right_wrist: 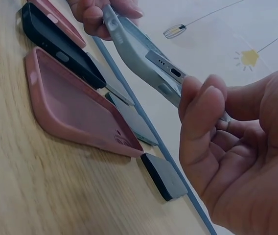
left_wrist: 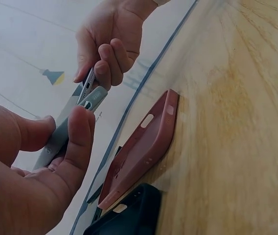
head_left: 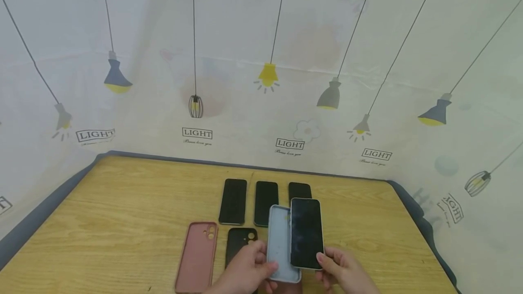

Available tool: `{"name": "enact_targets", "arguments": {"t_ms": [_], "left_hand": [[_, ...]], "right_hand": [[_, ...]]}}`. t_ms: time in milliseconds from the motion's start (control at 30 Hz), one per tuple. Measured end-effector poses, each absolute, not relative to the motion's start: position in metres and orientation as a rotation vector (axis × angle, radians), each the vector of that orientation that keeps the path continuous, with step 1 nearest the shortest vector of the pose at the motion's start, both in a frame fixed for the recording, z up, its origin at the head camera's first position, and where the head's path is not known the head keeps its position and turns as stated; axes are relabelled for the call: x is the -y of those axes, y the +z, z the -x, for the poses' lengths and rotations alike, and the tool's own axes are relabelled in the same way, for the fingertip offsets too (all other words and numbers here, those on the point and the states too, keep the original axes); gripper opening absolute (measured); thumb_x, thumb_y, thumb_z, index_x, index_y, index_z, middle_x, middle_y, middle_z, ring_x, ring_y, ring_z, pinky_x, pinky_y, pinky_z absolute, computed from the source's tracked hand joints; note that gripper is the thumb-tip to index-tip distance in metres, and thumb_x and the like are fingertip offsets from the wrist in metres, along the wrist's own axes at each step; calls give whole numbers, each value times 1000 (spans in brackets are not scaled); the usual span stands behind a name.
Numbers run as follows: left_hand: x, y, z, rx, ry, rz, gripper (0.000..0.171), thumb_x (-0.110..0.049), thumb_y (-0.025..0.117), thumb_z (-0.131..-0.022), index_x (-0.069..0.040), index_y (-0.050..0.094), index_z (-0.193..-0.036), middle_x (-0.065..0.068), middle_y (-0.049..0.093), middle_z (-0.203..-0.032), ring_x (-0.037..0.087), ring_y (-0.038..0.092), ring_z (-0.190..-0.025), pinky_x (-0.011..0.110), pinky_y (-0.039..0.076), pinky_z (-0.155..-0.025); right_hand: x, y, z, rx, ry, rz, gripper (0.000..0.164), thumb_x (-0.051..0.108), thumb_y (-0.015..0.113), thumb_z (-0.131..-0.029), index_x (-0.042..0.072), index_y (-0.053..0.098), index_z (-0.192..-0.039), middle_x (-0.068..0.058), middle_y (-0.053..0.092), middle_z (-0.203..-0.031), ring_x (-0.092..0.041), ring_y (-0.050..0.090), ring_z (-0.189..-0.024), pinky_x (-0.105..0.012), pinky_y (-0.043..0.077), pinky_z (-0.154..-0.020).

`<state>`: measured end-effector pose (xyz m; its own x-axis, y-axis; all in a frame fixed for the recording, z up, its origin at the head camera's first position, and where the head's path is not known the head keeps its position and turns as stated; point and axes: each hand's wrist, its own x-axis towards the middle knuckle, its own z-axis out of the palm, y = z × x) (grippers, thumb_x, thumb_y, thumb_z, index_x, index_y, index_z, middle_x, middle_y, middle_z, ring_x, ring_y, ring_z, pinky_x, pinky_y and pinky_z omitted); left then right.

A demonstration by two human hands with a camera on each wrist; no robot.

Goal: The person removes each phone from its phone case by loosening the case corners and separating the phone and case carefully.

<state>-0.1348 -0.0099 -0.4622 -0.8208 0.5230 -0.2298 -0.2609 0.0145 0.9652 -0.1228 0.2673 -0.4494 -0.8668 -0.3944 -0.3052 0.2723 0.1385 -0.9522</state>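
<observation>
My left hand [head_left: 248, 267] grips a light blue phone case [head_left: 280, 239] near its lower left corner, its hollow inside facing me. With thumb and fingers my right hand [head_left: 341, 267] pinches a smartphone [head_left: 307, 232] by its lower right corner, dark screen up. The phone overlaps the right part of the case and lies over it, tilted a little out of line. In the right wrist view the phone's port end [right_wrist: 166, 66] shows beside the case's wall [right_wrist: 134, 58]. Both are held above the table.
On the wooden table [head_left: 122, 203], three dark phones [head_left: 233, 201] lie in a row at the back. A pink case [head_left: 197, 257] and a black case [head_left: 236, 244] lie at the left front. Another pink case [right_wrist: 75, 103] sits beneath the held things. A patterned sheet [head_left: 229, 35] hangs behind.
</observation>
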Motion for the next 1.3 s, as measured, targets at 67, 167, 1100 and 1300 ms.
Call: {"name": "enact_targets", "arguments": {"t_ms": [67,167,1100,1300], "left_hand": [[9,-463,134,-1746,1855,-259,15,1,61,-102,4,57,-116,12,72,-89,17,66,-69,30,59,-63],[7,-463,133,-1742,1849,-248,15,2,62,-100,3,56,-115,12,71,-89,17,66,-69,30,59,-64],[-9,-544,156,-1771,1734,-354,26,-8,74,-95,-4,58,-114,7,72,-96,19,71,-88,33,58,-74],[-16,-559,158,-1729,1721,-310,27,-9,77,-93,-4,58,-112,9,71,-94,22,70,-89,38,57,-75]], "right_hand": [[-271,-449,124,-1931,-1778,92,24,24,51,-110,6,60,-97,-2,65,-81,-10,57,-63,-24,51,-61],[-277,-449,125,-1954,-1762,54,24,24,51,-110,5,60,-98,-3,65,-82,-12,56,-64,-25,51,-61],[-320,-448,140,-2172,-1670,-139,30,19,34,-115,6,53,-94,-3,53,-80,-15,43,-64,-28,43,-60],[-329,-455,143,-2242,-1636,-175,32,19,36,-114,5,54,-91,-3,53,-78,-14,43,-62,-27,42,-58]]}}
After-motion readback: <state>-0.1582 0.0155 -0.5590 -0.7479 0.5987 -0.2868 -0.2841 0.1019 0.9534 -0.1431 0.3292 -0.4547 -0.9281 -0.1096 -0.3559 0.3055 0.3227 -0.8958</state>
